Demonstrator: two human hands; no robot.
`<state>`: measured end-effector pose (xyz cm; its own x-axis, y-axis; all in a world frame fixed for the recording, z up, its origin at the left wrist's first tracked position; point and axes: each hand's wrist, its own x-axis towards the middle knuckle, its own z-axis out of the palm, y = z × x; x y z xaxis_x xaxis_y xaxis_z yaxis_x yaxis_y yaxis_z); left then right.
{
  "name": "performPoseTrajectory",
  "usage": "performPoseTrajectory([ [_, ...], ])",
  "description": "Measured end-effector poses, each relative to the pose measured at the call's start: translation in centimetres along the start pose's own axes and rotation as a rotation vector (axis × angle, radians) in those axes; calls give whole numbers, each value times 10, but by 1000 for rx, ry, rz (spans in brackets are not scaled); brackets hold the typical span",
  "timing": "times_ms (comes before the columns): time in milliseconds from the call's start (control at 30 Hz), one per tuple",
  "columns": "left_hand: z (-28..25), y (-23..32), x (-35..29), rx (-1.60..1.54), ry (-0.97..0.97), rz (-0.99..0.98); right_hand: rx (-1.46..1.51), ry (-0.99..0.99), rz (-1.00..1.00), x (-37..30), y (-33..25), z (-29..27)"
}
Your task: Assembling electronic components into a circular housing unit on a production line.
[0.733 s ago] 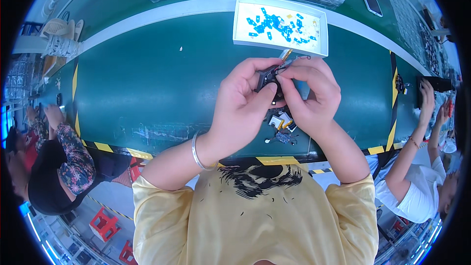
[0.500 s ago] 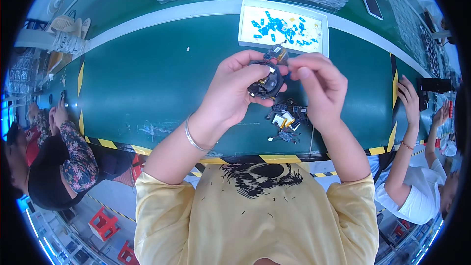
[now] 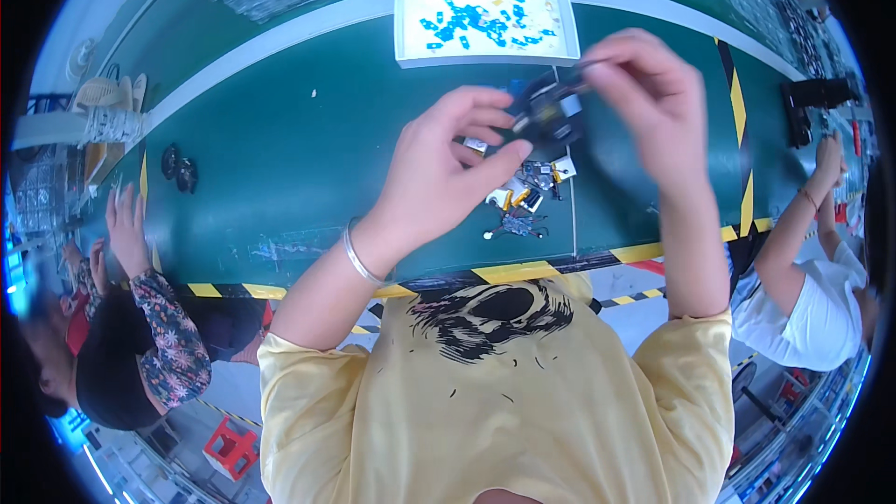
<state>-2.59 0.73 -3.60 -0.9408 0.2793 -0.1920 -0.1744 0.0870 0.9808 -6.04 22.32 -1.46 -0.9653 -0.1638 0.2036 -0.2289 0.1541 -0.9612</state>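
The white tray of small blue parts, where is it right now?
In the head view, the white tray of small blue parts sits at the green table's far edge, beyond the raised left hand and right hand.

Above the green worktop (image 3: 280, 149), the left hand (image 3: 443, 168) pinches a small dark part (image 3: 551, 112) between thumb and fingertips, a metal bangle (image 3: 357, 257) on its wrist. The right hand (image 3: 653, 98) closes its grip on a thin tool (image 3: 583, 65) whose tip meets the part. Under the hands, small loose parts (image 3: 523, 210) with orange bits lie near the worktop's near edge. A white tray (image 3: 406, 28) of blue pieces (image 3: 476, 17) sits towards the far edge. Two dark round objects (image 3: 177, 166) lie near the left edge.
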Motion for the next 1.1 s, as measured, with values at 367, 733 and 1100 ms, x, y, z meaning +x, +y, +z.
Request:
performPoseTrajectory([
  [367,-3,-14,-25,1112,-127,490,-1074,729,59,-86,53,-179],
  [733,-17,-2,-22,-296,-215,177,100,-312,-13,-16,-14,17],
  [1100,-25,3,-22,-423,-246,-6,534,-395,328,-20,9,51],
])
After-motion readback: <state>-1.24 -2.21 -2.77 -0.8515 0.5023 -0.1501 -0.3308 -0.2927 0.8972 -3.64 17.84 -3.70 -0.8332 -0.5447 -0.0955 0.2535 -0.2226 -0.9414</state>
